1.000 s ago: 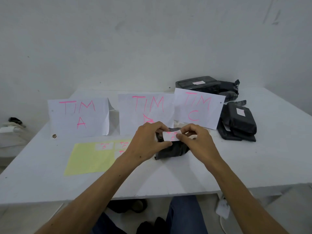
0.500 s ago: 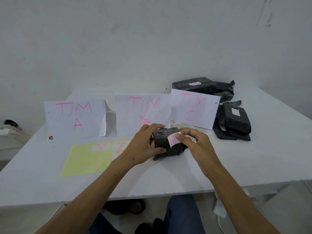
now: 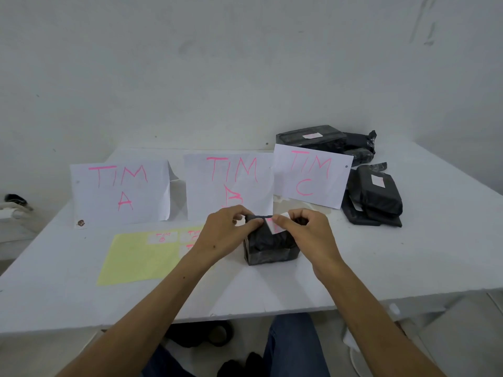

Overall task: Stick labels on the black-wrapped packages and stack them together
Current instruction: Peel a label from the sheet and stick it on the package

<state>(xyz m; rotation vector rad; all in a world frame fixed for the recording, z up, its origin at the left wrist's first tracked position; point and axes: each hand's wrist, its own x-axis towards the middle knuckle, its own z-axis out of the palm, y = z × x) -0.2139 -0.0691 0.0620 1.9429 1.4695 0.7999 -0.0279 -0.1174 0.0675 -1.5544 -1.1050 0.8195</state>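
Note:
A small black-wrapped package (image 3: pixel 268 247) stands on the white table (image 3: pixel 408 254) in front of me. My left hand (image 3: pixel 226 235) grips its upper left edge with curled fingers. My right hand (image 3: pixel 307 229) pinches a small white label (image 3: pixel 275 225) with pink writing against the package's top. A yellow backing sheet (image 3: pixel 138 257) with a few labels left on it lies to the left. Two stacks of black packages with white labels sit at the right: one (image 3: pixel 377 197) beside the "TIM C" sign, one (image 3: pixel 324 140) behind it.
Three folded paper signs stand in a row across the table: "TIM A" (image 3: pixel 119 189), "TIM B" (image 3: pixel 231 183) and "TIM C" (image 3: pixel 311 174). A white wall rises close behind. My legs show below the table's front edge.
The package was turned and now stands upright closer to me. My right hand brought the label from its side up to its top edge, and my left hand shifted to the upper left.

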